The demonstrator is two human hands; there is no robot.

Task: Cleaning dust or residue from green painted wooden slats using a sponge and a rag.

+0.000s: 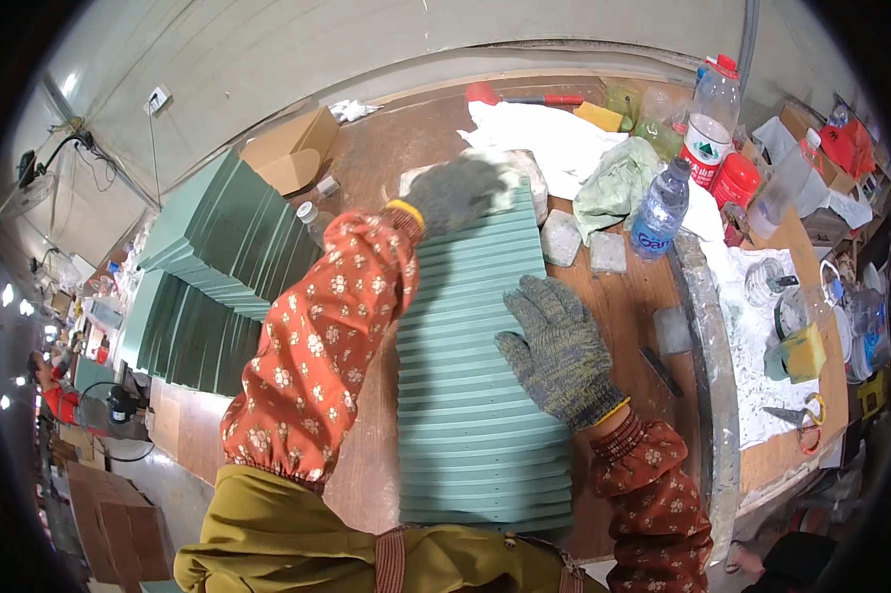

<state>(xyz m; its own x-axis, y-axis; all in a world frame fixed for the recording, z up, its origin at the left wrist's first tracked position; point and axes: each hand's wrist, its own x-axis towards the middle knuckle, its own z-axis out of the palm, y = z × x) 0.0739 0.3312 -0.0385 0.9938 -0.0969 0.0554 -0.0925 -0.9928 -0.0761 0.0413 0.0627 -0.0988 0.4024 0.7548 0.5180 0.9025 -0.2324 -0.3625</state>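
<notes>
The work in hand looks like tending a long row of thin green panels [480, 395], overlapped like shingles down the middle of the bench [369, 469]; evening or wiping its far end seems likeliest. The gloved left hand [453, 196] is over that end, beside a white cloth-like bundle [527, 188]; it is blurred, so I cannot tell how far its fingers are bent or whether they grip anything. The gloved right hand [559, 341] lies at the row's right side with its fingers loosely spread, grasping nothing; whether it presses on the panels is unclear. The next move seems to call for light, level contact along the row, since a sideways push could skew the overlap.

The row's near end lies close to the wearer's apron [312, 534], leaving little room there. To the right a bare strip of wood runs toward the bench's grey edge strip [707, 326], though two pale blocks [561, 240] and a dark bar [660, 372] interrupt it, and a blue-labelled bottle [660, 212] stands farther up. On the left, the stacked green panels [238, 227] and the left forearm narrow the passage; beyond the stack sits a cardboard box [292, 153].
</notes>
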